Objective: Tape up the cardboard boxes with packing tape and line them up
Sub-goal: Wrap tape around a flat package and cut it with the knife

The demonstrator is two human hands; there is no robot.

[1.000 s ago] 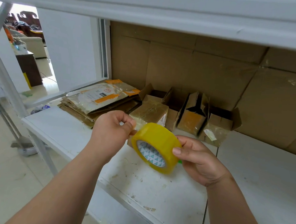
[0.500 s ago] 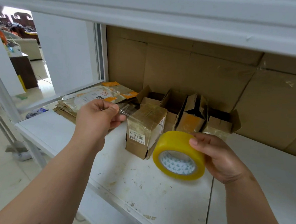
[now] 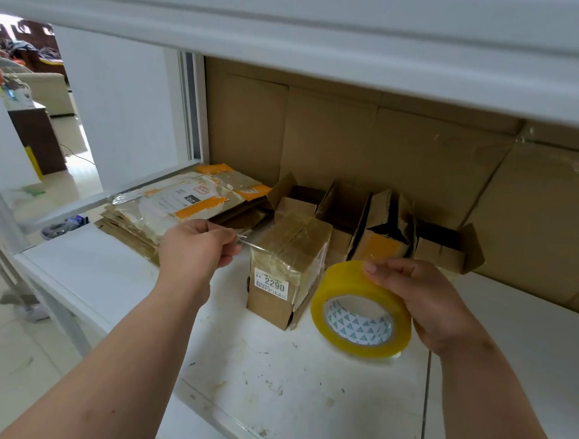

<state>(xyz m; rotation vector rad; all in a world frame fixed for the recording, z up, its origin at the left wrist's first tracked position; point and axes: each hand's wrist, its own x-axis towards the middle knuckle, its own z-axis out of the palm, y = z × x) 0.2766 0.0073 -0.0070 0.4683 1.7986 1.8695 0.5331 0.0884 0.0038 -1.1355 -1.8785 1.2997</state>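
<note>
On the white worktop (image 3: 322, 384) in front of me, under an overhanging shelf (image 3: 326, 35), stands the small cardboard box (image 3: 286, 270) I am taping, upright, with a white label reading 2290 on its near face. My left hand (image 3: 195, 247) is to the left of the box, its fingers curled and pinching the free end of a clear strip of tape (image 3: 246, 238) that runs across to the box's top left edge. My right hand (image 3: 422, 298) is on the other side, wrapped over the top of the yellow roll of tape (image 3: 360, 312), which is tilted on its rim on the worktop just beside the box's right side. I think the strip passes over the box top to the roll, but the clear film is hard to follow there.

Behind the box, against the cardboard sheets (image 3: 421, 152) lining the back wall, sits a row of open boxes (image 3: 382, 225) with their flaps up, close together. To their left lies a stack of flattened cardboard (image 3: 180, 212) with orange tape and a white label on top. Through the gap at far left I see a tiled floor (image 3: 4, 320) and some furniture, too blurred to name.
</note>
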